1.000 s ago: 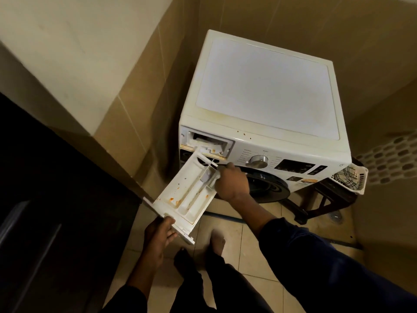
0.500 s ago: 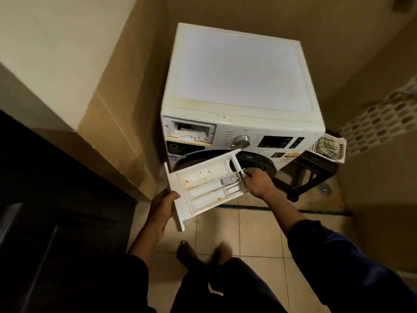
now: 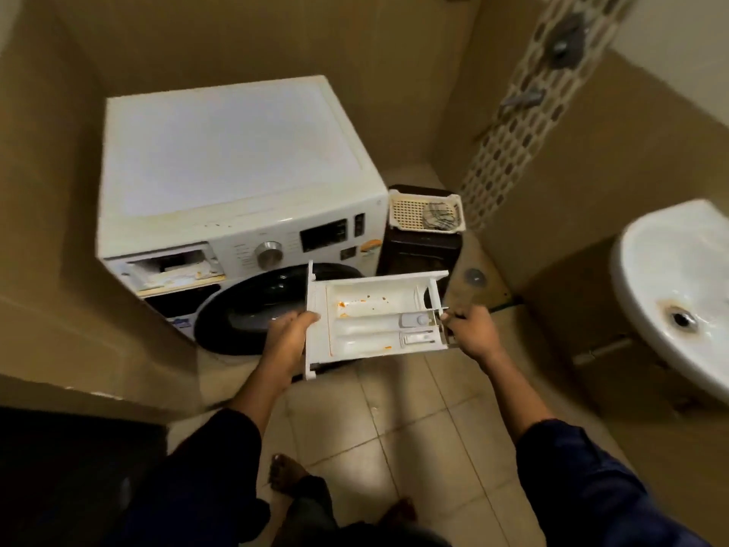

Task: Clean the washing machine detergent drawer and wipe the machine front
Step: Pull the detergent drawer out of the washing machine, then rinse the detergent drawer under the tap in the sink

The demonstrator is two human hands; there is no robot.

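The white front-loading washing machine [image 3: 236,159] stands in the tiled corner, its drawer slot [image 3: 173,266] gaping at the upper left of the front panel. A white wash basin [image 3: 670,262] hangs on the wall to the right. The detergent drawer [image 3: 371,309] is out of the machine, held level in the air in front of the dark round door [image 3: 256,309], between both hands. The left hand [image 3: 290,333] grips its front-panel end, fingers curled round the edge. The right hand [image 3: 471,331] pinches the rear end. Orange stains [image 3: 341,304] dot the large compartment.
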